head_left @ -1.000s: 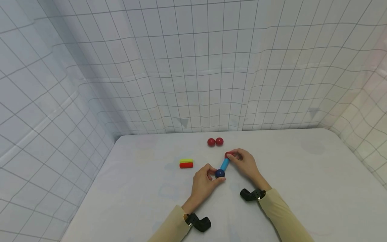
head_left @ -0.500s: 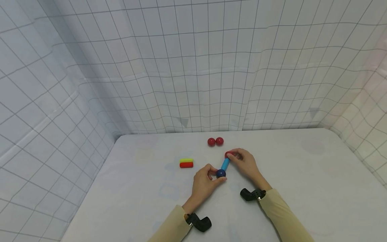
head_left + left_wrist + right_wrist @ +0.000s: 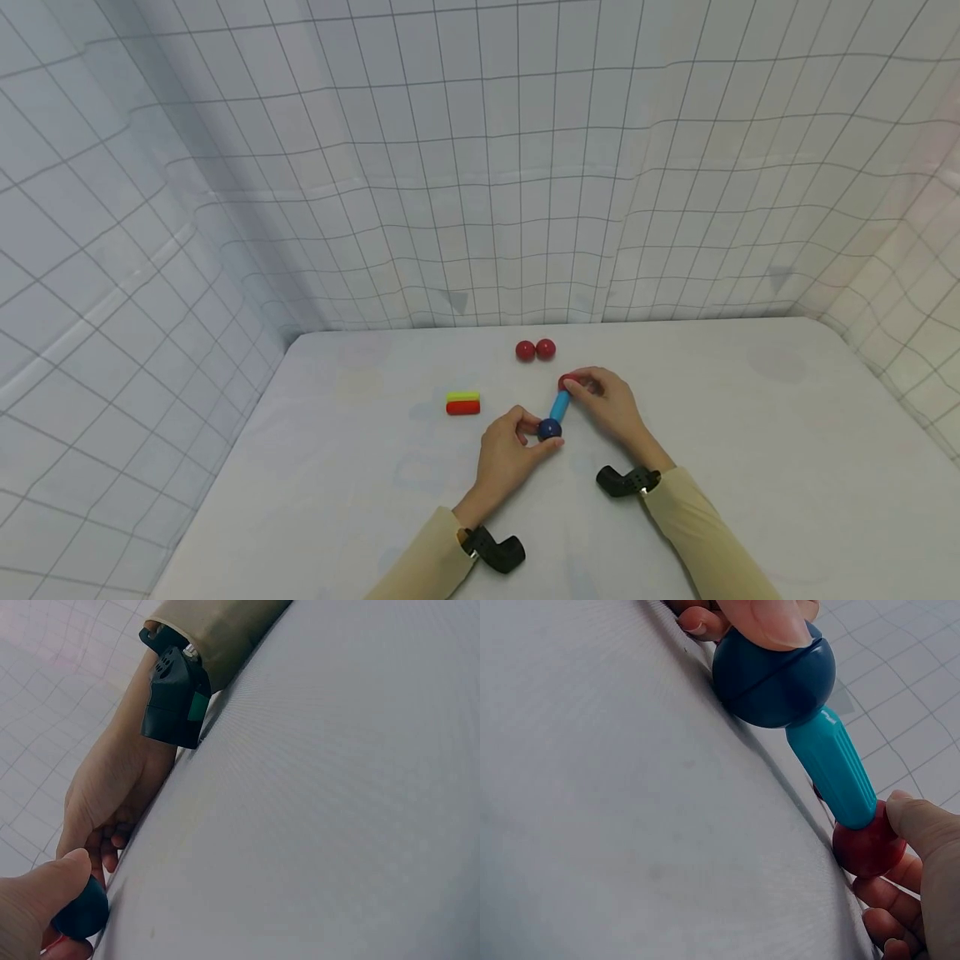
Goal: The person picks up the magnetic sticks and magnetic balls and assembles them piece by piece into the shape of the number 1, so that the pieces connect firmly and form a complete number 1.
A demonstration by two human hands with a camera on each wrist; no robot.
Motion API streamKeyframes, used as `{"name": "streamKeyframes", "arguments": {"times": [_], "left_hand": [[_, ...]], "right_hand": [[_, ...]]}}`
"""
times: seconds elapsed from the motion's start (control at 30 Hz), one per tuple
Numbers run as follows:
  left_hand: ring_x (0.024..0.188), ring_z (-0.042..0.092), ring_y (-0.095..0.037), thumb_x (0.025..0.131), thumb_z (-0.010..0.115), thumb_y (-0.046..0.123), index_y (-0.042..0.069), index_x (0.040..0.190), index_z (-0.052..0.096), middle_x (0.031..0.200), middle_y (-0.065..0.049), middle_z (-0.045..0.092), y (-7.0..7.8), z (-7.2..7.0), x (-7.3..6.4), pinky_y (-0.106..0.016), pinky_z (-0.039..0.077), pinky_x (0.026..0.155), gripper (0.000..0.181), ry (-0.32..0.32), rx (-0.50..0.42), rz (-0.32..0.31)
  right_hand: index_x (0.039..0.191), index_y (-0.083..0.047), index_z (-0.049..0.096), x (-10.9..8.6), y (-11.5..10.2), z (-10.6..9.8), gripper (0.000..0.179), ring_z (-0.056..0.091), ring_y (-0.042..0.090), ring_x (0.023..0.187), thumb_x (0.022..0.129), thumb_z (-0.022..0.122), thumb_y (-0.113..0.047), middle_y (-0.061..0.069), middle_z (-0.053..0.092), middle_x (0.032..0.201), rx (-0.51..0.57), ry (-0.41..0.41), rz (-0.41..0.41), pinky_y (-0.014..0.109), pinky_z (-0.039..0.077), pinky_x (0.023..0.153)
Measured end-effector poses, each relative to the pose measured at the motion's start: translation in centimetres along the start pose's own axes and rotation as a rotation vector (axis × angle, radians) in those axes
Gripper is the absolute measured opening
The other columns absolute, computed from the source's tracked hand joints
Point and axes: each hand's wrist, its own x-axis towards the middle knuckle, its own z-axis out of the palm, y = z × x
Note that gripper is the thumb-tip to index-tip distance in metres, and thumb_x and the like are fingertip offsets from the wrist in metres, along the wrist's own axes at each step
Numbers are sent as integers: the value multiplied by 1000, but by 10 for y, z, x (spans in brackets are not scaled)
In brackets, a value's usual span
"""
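My left hand (image 3: pixel 506 454) pinches a dark blue ball (image 3: pixel 774 681) between thumb and fingers, close to the white cloth. From that ball a ridged light blue rod (image 3: pixel 832 769) runs to a red ball (image 3: pixel 868 840), meeting both at its ends. My right hand (image 3: pixel 609 407) grips the red ball with thumb and fingertips. In the left wrist view the blue ball (image 3: pixel 82 909) shows under the thumb, and the rod is hidden there. The head view has the three parts slanting up to the right, the red ball (image 3: pixel 566 382) partly covered by fingers.
Two red balls (image 3: pixel 536 350) sit side by side near the back edge of the table (image 3: pixel 360 467). Left of the hands lie a yellow-green rod (image 3: pixel 462 397) and a red rod (image 3: pixel 462 407), against each other. Behind hangs a white gridded curtain (image 3: pixel 480 208).
The blue ball and the left fingertips have shifted slightly to the right, towards the right hand. Both grips stay the same, and the right hand is almost still.
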Motion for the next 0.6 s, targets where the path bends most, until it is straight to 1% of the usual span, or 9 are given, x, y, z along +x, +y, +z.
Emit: {"name": "streamKeyframes", "arguments": {"times": [0.13, 0.37, 0.6], "left_hand": [[65, 46, -6, 72, 81, 43, 19, 89, 62, 79, 11, 65, 1, 0, 0, -24, 37, 58, 35, 1, -11, -2], [64, 46, -6, 72, 82, 42, 18, 89, 62, 79, 10, 65, 0, 0, 0, -24, 37, 57, 35, 10, -17, 16], [64, 46, -6, 72, 81, 43, 18, 89, 63, 78, 10, 65, -1, 0, 0, -24, 37, 57, 35, 3, -17, 7]], "right_hand": [[104, -11, 70, 0, 0, -1, 27, 56, 16, 81, 89, 67, -32, 1, 65, 97, 8, -5, 0, 34, 43, 73], [105, -11, 70, 0, -1, -2, 26, 55, 16, 82, 89, 67, -32, 1, 65, 98, 16, -13, 7, 35, 43, 74], [105, -11, 70, 0, 0, -1, 27, 55, 17, 82, 90, 66, -33, 2, 65, 97, 14, -14, 11, 35, 43, 74]]}}
